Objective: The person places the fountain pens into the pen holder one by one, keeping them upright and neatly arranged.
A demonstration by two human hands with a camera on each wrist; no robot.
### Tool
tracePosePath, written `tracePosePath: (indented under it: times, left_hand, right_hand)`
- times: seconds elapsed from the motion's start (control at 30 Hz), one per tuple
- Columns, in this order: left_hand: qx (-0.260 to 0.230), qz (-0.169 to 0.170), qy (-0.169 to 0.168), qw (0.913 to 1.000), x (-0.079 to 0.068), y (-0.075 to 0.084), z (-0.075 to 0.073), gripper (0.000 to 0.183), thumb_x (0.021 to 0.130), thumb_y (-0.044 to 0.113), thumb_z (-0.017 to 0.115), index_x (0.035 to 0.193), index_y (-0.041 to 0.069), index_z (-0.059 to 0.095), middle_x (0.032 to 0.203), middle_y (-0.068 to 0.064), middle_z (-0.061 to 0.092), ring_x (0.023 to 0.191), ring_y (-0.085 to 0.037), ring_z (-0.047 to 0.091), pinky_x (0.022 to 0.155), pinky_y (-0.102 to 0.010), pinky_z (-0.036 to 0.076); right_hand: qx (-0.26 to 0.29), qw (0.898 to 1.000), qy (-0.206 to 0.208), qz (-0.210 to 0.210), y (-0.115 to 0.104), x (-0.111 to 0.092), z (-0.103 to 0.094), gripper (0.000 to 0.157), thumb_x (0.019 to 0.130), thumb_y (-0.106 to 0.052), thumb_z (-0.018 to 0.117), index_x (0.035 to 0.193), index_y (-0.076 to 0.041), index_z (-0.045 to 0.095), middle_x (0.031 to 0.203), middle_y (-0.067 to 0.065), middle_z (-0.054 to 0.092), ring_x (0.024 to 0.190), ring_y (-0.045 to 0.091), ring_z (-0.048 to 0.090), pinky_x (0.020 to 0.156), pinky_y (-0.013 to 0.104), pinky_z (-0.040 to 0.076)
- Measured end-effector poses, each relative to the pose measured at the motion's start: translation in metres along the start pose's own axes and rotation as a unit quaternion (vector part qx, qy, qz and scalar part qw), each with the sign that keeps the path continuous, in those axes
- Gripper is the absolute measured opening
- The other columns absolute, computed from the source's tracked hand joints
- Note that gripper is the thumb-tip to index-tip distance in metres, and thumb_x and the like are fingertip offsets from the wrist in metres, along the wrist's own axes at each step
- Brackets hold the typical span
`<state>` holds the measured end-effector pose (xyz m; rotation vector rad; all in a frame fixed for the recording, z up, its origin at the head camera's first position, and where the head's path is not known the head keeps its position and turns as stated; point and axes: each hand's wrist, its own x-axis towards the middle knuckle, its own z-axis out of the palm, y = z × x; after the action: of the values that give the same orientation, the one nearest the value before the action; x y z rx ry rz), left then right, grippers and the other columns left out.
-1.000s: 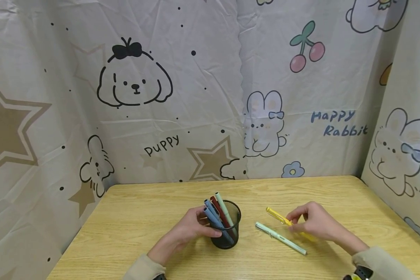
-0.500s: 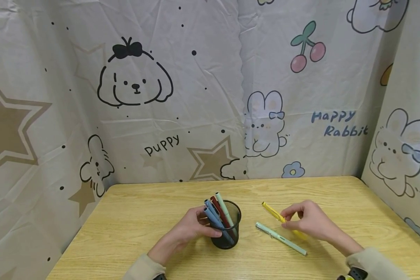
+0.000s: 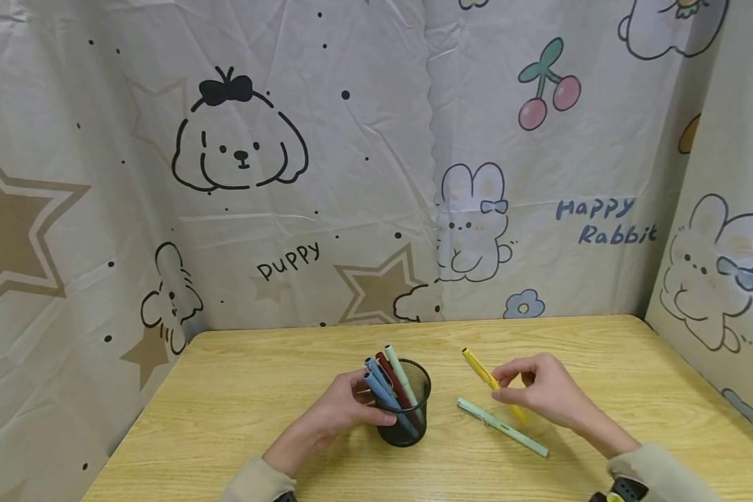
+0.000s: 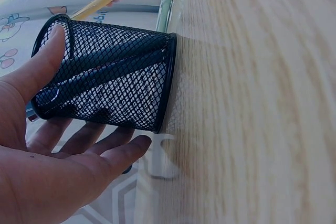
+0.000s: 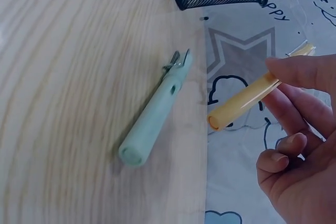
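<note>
My left hand (image 3: 346, 404) holds a black mesh pen cup (image 4: 115, 72) standing on the table, thumb at its near side and fingers behind. Two blue pens (image 3: 383, 392), a dark red pen (image 3: 397, 380) and a pale green pen (image 3: 401, 375) lean inside it. To the right, my right hand (image 3: 542, 390) pinches a yellow pen (image 5: 244, 100) between thumb and fingers. The pen hangs tilted above the table, cap end up and toward the left. Another mint green pen (image 5: 155, 116) lies on the wood between the cup and my right hand.
The light wood table (image 3: 263, 369) reaches back to a printed curtain (image 3: 351, 174) with puppy and rabbit drawings. More of this cloth hangs along the left and right sides.
My right hand has moved left with the yellow pen, which is now raised more steeply and nearer the cup. The left hand and the cup have stayed in place.
</note>
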<state>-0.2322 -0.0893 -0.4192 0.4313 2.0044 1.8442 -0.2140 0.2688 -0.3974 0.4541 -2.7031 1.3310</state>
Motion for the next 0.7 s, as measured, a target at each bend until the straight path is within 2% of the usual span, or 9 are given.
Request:
tracePosePath:
  times: [0.4, 0.7]
  left_hand:
    - [0.002, 0.000, 0.001, 1.0000, -0.001, -0.001, 0.000, 0.063, 0.079, -0.005, 0.089, 0.137, 0.003, 0.065, 0.127, -0.010, 0.070, 0.124, -0.031, 0.063, 0.105, -0.044, 0.052]
    - [0.001, -0.002, -0.002, 1.0000, 0.000, 0.000, 0.000, 0.065, 0.080, -0.005, 0.089, 0.139, 0.003, 0.064, 0.129, -0.010, 0.070, 0.125, -0.031, 0.063, 0.106, -0.045, 0.052]
  right_hand:
    - [0.028, 0.999, 0.019, 0.013, -0.019, 0.002, 0.004, 0.026, 0.083, -0.018, 0.089, 0.104, -0.005, 0.082, 0.083, -0.001, 0.074, 0.056, 0.010, 0.035, 0.051, 0.025, 0.031]
    - [0.053, 0.998, 0.040, -0.012, -0.039, 0.006, 0.009, 0.024, 0.083, -0.016, 0.090, 0.103, -0.006, 0.083, 0.087, 0.000, 0.076, 0.053, 0.009, 0.033, 0.049, 0.025, 0.028]
